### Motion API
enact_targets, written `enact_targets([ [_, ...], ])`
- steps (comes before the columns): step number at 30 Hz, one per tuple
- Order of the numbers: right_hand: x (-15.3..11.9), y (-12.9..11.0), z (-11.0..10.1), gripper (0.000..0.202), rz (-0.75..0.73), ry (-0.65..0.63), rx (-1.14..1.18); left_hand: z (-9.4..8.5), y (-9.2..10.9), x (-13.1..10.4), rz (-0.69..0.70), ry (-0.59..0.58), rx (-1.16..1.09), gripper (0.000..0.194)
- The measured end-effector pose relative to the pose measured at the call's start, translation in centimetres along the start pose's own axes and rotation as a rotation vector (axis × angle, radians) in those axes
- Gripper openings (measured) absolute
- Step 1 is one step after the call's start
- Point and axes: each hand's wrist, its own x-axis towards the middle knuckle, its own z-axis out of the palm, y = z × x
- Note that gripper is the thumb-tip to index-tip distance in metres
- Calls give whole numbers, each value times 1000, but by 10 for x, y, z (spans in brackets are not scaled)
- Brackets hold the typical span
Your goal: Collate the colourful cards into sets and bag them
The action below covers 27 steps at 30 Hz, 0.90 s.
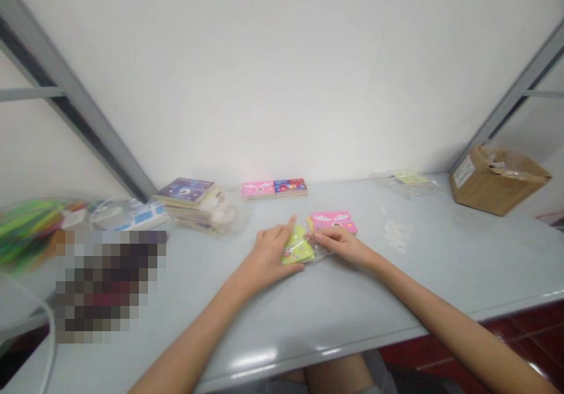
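Note:
A clear plastic bag [319,249] with yellow-green printed cards [298,246] in it lies in front of me. My left hand [272,256] rests at the bag's left end, thumb and fingers spread on either side of the cards. With thumb and fingertips together, my right hand [341,243] pinches the clear right end of the bag. Just behind, partly covered by my right hand, lies a pink card set [338,218] with a yellow edge under it.
Small white pieces [397,234] lie to the right. Pink and blue card stacks [274,188] sit by the wall, a bagged card [410,179] farther right. A cardboard box [496,182] stands far right. Left are a bagged dark-blue card stack [187,197], a power strip [143,213] and a blurred area.

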Motion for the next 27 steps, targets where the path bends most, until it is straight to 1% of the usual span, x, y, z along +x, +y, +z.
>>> enact_targets([
  [2, -1, -2, 0, 38, -3, -29, -20, 0, 0, 0, 3, -4, -2, 93],
  [11, 1, 3, -3, 37, 14, -88, -17, 1, -1, -1, -8, -28, 33, 92],
  [19, 2, 4, -5, 35, 9, -97, -26, -1, -1, -1, -31, -83, 41, 91],
  [27, 2, 8, -7, 37, 21, -133, -49, 2, -3, -3, -5, -63, 34, 83],
])
